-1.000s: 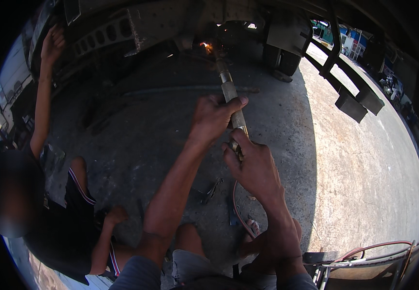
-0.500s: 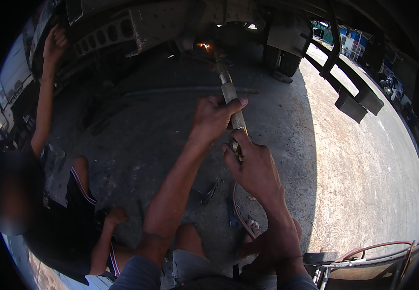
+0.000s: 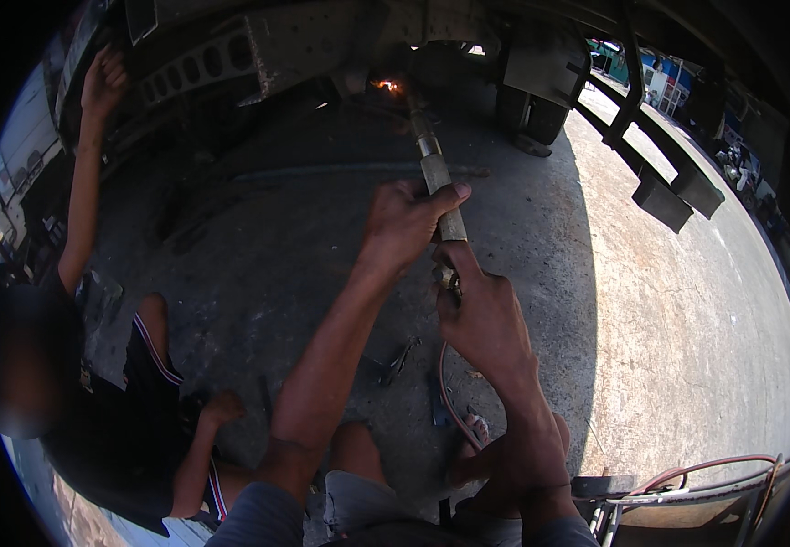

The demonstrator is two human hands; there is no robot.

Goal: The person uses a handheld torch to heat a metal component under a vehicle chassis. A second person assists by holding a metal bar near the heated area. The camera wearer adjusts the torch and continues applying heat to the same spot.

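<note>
A metal gas torch [image 3: 435, 170] with a long grey handle slants up and away from me. My left hand [image 3: 400, 226] is closed round the handle, its thumb laid across the top. Behind it, my right hand [image 3: 486, 314] grips the rear end near a brass-coloured fitting [image 3: 447, 275], index finger along the handle. A reddish hose [image 3: 445, 369] hangs down below this hand. Past the torch's dark far end, an orange glow [image 3: 389, 87] burns at the vehicle's underside. Shadow and smoke hide the exact tip.
A co-worker in dark clothes [image 3: 103, 447] crouches at left, one raised hand [image 3: 105, 82] by the vehicle frame [image 3: 194, 73]. A wheel [image 3: 545, 118] stands ahead right. A long pipe [image 3: 322, 170] lies on the concrete. Hoses [image 3: 714, 469] drape over a metal rack at lower right.
My right hand has shifted its grip: the thumb has drawn in and the index finger now reaches further along the handle. The torch has moved slightly, and the glow persists.
</note>
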